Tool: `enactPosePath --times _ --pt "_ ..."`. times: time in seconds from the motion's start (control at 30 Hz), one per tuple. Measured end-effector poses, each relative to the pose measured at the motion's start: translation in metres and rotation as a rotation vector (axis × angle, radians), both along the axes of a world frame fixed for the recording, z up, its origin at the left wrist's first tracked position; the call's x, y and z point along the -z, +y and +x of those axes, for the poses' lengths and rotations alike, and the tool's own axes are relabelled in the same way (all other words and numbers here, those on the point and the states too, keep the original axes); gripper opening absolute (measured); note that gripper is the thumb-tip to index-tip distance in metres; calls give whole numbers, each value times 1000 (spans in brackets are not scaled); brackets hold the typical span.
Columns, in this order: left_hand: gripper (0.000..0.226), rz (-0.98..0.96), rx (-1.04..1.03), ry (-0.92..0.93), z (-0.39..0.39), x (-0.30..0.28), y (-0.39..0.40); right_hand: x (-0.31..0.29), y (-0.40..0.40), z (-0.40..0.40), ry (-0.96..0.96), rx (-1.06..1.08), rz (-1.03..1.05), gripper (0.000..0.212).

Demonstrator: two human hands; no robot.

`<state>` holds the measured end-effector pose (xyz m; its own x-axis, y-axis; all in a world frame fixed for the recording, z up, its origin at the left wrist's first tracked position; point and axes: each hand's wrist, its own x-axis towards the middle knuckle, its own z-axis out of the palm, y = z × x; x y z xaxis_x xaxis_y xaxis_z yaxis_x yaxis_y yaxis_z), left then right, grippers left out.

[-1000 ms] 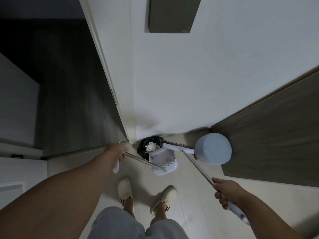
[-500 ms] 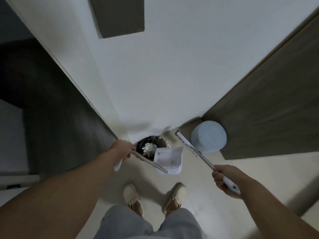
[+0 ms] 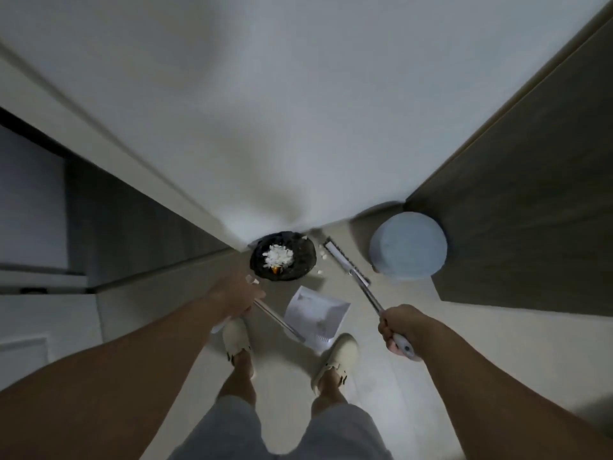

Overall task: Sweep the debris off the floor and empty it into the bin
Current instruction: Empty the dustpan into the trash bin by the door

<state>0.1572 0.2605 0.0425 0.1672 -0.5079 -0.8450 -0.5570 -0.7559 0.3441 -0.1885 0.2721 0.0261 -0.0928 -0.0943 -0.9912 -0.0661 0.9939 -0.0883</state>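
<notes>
Both bare arms reach forward and down from the lower corners. The left hand has its fingers curled round the thin metal handle of the dustpan, which runs down and right to the white pan. The pan sits low just in front of the two feet, near the bin but not over it. The right hand is wrapped in a fist round the white grip of the broom; its shaft slants up and left to the narrow head, which lies on the floor between the bin and a round pale blue stool.

The bin is one small round one with a black liner, standing at the foot of the white wall. A heap of white debris lies inside it with an orange bit at its edge. A few white scraps lie on the floor between bin and broom head; blur keeps me from counting them exactly.

No writing or brand can be read anywhere. Two pale slippers are on the feet, below grey shorts.
</notes>
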Motion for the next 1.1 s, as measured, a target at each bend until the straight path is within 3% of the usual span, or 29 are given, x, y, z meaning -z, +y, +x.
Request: enactPosePath --times 0.17,0.37,0.57,0.87,1.0,1.1 --pt "44 44 73 -78 -44 26 18 46 -53 -16 48 -371 -106 20" --pt "38 87 109 -156 -64 60 27 90 -88 -4 63 -596 -131 23" --pt "38 73 93 -192 -64 77 21 88 -65 -23 139 -732 -67 20" --pt "33 58 171 -212 -55 85 16 81 -63 -26 238 -734 -107 8" --pt "33 52 215 -247 -55 93 25 96 -85 5 220 -760 -152 14" --pt "31 57 217 -261 -54 100 39 104 -94 30 202 -937 -157 24"
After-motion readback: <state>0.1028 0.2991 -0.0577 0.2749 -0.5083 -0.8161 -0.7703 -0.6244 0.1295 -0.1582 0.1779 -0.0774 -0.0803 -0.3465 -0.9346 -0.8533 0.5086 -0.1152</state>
